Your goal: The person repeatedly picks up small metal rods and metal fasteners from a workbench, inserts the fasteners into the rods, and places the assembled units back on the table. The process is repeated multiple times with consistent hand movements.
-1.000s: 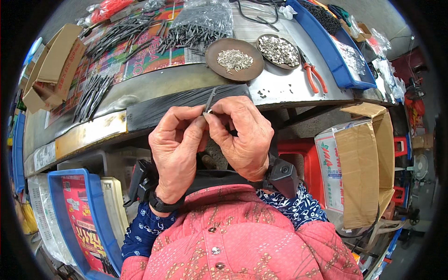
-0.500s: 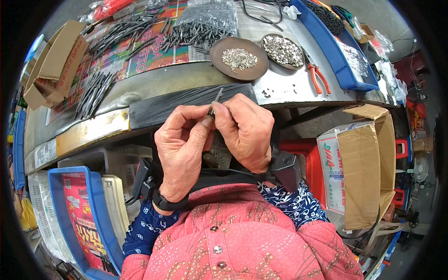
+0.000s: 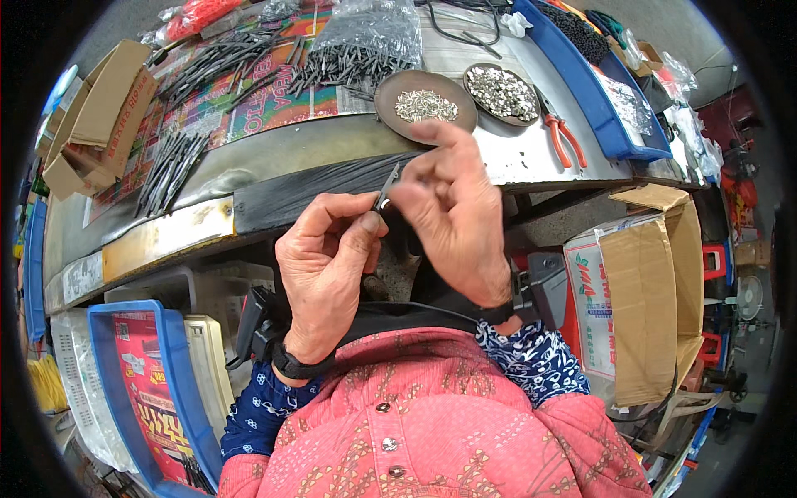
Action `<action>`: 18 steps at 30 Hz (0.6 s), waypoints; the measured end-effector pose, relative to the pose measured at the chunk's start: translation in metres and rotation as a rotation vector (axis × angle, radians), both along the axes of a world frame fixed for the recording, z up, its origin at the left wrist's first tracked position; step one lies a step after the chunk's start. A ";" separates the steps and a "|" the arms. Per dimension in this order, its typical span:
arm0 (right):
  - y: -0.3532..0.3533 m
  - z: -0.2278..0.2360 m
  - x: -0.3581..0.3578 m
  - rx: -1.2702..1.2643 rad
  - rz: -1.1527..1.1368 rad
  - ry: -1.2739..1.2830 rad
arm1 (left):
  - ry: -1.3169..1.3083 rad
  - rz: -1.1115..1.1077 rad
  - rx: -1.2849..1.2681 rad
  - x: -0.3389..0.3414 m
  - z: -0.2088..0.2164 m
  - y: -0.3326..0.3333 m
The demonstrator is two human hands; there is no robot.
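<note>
Pinched between the thumb and forefinger of my left hand (image 3: 328, 253) is a thin dark stick-like piece (image 3: 388, 187), its tip pointing up and slightly right. My right hand (image 3: 455, 216) is apart from it or barely beside it, fingers spread and smeared by motion; I see nothing held in it. Beyond its fingertips sits a round brown dish (image 3: 394, 119) with small silvery pins (image 3: 426, 105) heaped in it. A second, smaller dish (image 3: 480, 109) of silvery bits (image 3: 502, 90) stands to its right.
Orange-handled pliers (image 3: 564, 139) lie right of the dishes. Bundles of dark sticks (image 3: 170, 173) and a clear plastic bag (image 3: 369, 31) are on the bench. A long blue tray (image 3: 598, 91) stands far right, a cardboard box (image 3: 652, 303) below it, and a blue crate (image 3: 187, 390) lower left.
My right hand has let go of the dark piece and opened, rising and shifting right toward the brown dish. My left hand keeps its pinch in nearly the same place.
</note>
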State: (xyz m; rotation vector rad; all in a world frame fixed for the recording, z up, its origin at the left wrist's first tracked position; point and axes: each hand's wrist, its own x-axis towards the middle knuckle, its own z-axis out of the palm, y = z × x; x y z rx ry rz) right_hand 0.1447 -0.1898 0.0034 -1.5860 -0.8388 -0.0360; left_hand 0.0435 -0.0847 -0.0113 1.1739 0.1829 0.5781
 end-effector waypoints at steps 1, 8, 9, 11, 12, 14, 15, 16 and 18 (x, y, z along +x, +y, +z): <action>0.001 -0.001 -0.003 -0.083 0.030 -0.062 | -0.022 -0.013 0.006 0.000 0.000 0.001; 0.001 0.005 -0.002 -0.059 -0.025 -0.024 | 0.022 -0.001 0.019 -0.004 0.002 0.002; 0.000 0.006 -0.005 -0.081 -0.008 -0.052 | 0.023 0.001 0.017 -0.005 0.002 0.003; 0.000 0.005 -0.009 -0.162 0.064 -0.120 | -0.023 -0.025 0.021 -0.005 0.002 0.004; 0.006 0.002 -0.011 -0.103 0.041 -0.160 | -0.049 -0.045 0.018 -0.005 0.002 0.004; 0.004 0.001 -0.009 -0.136 0.016 0.025 | -0.034 -0.025 0.025 -0.006 0.002 0.004; 0.003 0.001 -0.009 -0.100 0.005 -0.003 | -0.009 -0.010 0.012 -0.008 0.002 0.004; 0.004 0.000 -0.008 -0.039 -0.005 0.031 | 0.017 0.006 -0.002 -0.009 0.002 0.004; 0.002 -0.001 -0.010 -0.111 -0.005 -0.067 | 0.004 -0.004 0.011 -0.009 0.001 0.005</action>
